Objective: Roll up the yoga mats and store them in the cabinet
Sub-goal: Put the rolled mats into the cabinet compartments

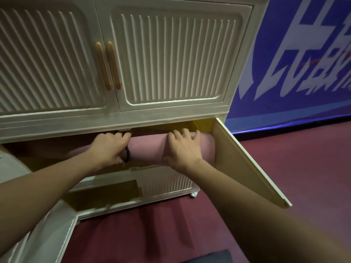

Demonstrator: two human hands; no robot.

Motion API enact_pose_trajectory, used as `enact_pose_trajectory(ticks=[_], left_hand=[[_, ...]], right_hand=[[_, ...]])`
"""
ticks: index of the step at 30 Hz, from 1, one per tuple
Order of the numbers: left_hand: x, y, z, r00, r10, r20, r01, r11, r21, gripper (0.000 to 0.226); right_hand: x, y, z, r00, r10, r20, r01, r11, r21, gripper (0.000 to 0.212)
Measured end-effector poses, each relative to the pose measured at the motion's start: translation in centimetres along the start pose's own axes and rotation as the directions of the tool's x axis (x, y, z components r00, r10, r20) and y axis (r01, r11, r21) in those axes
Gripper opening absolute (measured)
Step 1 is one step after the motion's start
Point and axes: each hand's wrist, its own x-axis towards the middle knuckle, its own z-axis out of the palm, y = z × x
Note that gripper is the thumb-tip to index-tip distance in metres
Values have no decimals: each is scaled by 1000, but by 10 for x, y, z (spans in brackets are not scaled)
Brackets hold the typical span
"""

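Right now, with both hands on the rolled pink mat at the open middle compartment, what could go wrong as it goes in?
1. The rolled pink yoga mat fills much of the compartment's height; it may snag under the cream cabinet's upper ledge.
2. The left hand sits at the black strap; pulling there could slip the strap and loosen the roll.
3. The open cream door stands right beside the mat's end and the right hand, which could knock it.

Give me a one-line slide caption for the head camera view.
Both hands, left hand and right hand, push a rolled pink yoga mat into the cream cabinet's open middle compartment.
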Motion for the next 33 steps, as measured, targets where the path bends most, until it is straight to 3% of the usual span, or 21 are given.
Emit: enact_pose_trajectory(ticks=[3,7,10,13,14,18,22,26,33], left_hand=[[21,4,9,995,-72,75,79,992,-99,63],[47,9,28,930,-138,340,240,930,-279,42],[56,26,50,909,-145,392,271,918,-289,58],[61,40,62,933,-190,306,278,920,-276,114],[64,44,61,941,-195,278,270,926,-263,122],[64,47,66,938,-223,267,301,904,-303,106],[41,63,71,936,-250,247,330,868,-370,73],[5,100,67,964,-233,125,263,897,-356,102],[-23,70,86,931,-133,341,266,885,-382,91]], right_hand=[[14,11,25,999,-8,-33,7,999,-42,66],[42,9,35,993,58,101,-47,994,-101,50],[56,7,46,952,109,287,-71,988,-140,41],[64,12,65,918,108,381,-118,993,1,45],[64,14,70,918,94,386,-129,989,67,50],[37,3,78,941,10,339,-112,953,283,73],[-11,-2,77,904,-101,415,-9,967,254,65],[-55,-9,74,870,-58,490,-99,952,289,64],[-111,-84,77,861,-155,485,-88,893,442,56]])
